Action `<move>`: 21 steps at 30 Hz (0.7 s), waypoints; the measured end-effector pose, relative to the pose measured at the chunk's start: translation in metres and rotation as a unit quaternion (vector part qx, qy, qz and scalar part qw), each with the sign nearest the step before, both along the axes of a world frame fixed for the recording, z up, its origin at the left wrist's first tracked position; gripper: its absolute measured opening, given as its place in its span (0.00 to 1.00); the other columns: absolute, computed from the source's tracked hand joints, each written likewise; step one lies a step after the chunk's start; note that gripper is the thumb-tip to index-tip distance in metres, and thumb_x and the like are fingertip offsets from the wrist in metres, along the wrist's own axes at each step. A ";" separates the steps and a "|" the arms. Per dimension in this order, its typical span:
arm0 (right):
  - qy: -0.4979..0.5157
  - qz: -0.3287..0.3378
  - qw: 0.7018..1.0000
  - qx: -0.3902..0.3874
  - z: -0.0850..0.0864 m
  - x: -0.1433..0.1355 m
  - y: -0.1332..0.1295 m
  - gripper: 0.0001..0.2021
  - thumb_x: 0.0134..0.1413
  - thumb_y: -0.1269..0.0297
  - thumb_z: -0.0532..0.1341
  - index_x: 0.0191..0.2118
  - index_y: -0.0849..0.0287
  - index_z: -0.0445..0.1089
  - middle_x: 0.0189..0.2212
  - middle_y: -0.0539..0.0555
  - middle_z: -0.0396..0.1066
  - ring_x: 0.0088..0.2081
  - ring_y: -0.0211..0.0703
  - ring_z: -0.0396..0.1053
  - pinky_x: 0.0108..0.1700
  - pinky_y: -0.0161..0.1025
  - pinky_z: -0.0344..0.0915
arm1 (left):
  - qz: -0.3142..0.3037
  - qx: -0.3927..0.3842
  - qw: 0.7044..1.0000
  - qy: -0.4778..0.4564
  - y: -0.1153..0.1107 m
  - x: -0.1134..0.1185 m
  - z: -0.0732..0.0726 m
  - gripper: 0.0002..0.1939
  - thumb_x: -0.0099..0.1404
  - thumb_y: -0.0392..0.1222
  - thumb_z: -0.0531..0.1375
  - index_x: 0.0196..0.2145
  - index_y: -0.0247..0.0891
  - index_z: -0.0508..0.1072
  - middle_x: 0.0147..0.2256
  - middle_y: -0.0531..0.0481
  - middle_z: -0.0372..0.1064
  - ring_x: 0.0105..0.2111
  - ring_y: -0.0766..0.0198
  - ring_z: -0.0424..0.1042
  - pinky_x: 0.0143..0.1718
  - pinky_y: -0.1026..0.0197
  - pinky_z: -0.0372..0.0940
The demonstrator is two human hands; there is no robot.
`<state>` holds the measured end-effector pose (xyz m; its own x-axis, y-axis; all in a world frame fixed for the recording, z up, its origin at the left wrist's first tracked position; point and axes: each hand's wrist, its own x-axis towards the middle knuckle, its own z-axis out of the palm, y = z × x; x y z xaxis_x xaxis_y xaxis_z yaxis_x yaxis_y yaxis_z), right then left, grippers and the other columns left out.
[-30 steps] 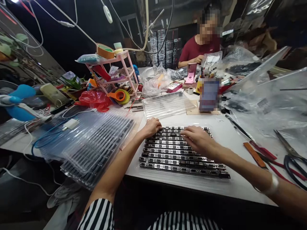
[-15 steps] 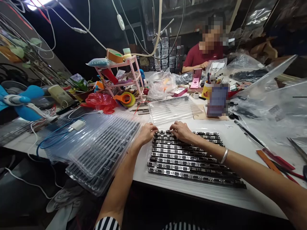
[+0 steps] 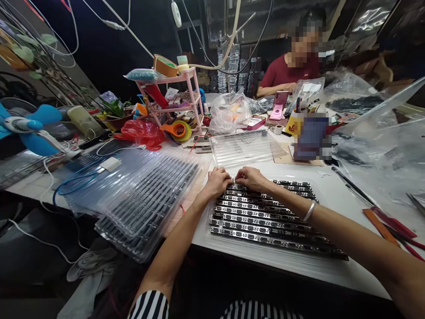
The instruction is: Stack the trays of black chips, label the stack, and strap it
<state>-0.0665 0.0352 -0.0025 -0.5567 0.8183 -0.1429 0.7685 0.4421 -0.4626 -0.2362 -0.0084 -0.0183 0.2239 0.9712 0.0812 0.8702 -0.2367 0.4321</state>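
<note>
A clear plastic tray lies on the white table, filled with rows of metal connectors on dark strips. At the far left part of the top row is my left hand, its fingers pinched together over the connectors. Just right of it, my right hand also has its fingertips closed at the same row. The two hands nearly meet. Whatever lies between the fingertips is too small to make out. A silver bangle circles my right wrist.
Stacked filled trays lie at left, and a ribbed clear tray is behind the hands. Tweezers and red-handled tools are at right. A pink rack, a blue fan and a person in a red shirt are farther back.
My left hand has moved right along the top row, closer to my right hand. The view has shifted slightly, so the background sits farther right.
</note>
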 end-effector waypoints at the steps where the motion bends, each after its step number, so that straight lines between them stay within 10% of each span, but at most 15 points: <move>1: 0.003 -0.004 1.000 -0.002 0.000 -0.001 0.000 0.06 0.54 0.65 0.60 0.34 0.57 0.74 0.36 0.53 0.72 0.38 0.42 0.67 0.42 0.41 0.58 | 0.004 0.002 1.000 0.004 0.001 0.002 -0.001 0.09 0.64 0.39 0.57 0.30 0.38 0.76 0.38 0.46 0.68 0.44 0.55 0.62 0.46 0.49 0.58; 11: 0.071 -0.069 0.994 0.046 -0.002 0.005 -0.001 0.10 0.58 0.62 0.55 0.32 0.59 0.71 0.35 0.55 0.70 0.37 0.43 0.66 0.44 0.47 0.58 | 0.066 0.026 0.997 0.007 0.002 0.001 0.000 0.06 0.66 0.40 0.55 0.36 0.39 0.72 0.39 0.47 0.68 0.44 0.55 0.63 0.46 0.49 0.56; 21: 0.104 -0.165 0.978 0.079 0.012 0.127 0.016 0.12 0.54 0.60 0.54 0.31 0.59 0.74 0.31 0.54 0.75 0.33 0.43 0.68 0.36 0.40 0.62 | 0.093 0.002 0.995 -0.024 0.011 -0.021 -0.008 0.06 0.61 0.41 0.60 0.29 0.40 0.75 0.38 0.47 0.67 0.44 0.53 0.64 0.46 0.49 0.57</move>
